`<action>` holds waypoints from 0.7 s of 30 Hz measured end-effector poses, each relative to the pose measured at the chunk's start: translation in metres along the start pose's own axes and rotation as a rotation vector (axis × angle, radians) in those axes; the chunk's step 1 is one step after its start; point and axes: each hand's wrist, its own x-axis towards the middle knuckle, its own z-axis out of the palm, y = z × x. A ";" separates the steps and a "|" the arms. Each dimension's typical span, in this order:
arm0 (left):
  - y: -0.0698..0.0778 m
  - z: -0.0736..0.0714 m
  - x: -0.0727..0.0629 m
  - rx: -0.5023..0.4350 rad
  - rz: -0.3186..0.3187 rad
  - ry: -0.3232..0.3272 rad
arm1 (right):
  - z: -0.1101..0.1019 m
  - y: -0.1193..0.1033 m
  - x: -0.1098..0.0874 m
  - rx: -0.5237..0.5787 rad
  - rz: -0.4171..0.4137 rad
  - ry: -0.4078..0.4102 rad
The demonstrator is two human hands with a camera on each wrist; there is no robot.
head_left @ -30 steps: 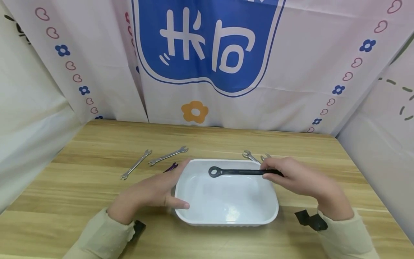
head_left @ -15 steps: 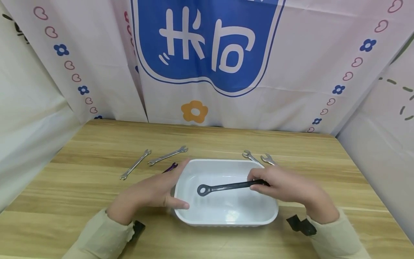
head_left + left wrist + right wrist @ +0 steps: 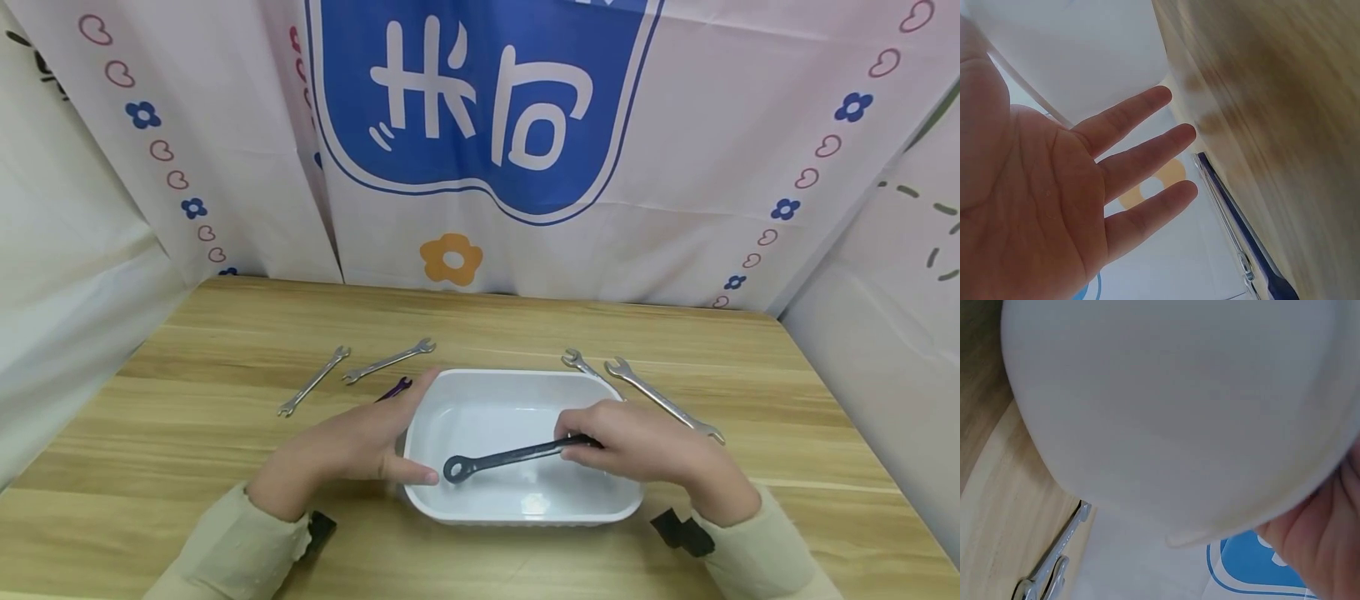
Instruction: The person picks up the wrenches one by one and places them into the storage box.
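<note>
My right hand (image 3: 637, 442) pinches the end of a large black wrench (image 3: 510, 456) inside the white baking dish (image 3: 525, 523). The wrench's ring end points left, close to my left thumb. Thumb and fingers spread, my left hand (image 3: 360, 442) rests at the dish's left side, its thumb over the rim. In the left wrist view three fingers (image 3: 1141, 165) stretch out straight beside the dish wall. The right wrist view is mostly filled by the dish's outer wall (image 3: 1147, 412), which hides the wrench.
Two silver wrenches, a left one (image 3: 315, 382) and a slanted one (image 3: 390, 362), lie behind my left hand, near a partly hidden purple wrench (image 3: 395, 389). Two more silver wrenches, one partly hidden (image 3: 581, 362) and one longer (image 3: 663, 400), lie behind the dish at right.
My right hand has carried the black wrench from over the dish's far rim down and left into the dish, tilting its ring end toward me. The left hand has stayed in place.
</note>
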 end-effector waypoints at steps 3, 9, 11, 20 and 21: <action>0.000 0.000 0.000 0.001 -0.003 0.002 | 0.003 0.000 0.002 0.022 -0.009 -0.020; 0.000 0.001 0.000 -0.006 0.001 0.000 | 0.009 0.002 0.006 0.047 -0.041 -0.046; 0.000 0.001 0.000 -0.009 0.002 -0.002 | 0.010 0.002 0.006 0.049 -0.035 -0.053; 0.001 0.000 0.000 -0.006 0.004 -0.001 | 0.011 0.006 0.008 0.057 -0.004 -0.078; 0.001 0.000 0.000 -0.006 0.005 -0.001 | 0.011 0.006 0.008 0.054 0.003 -0.085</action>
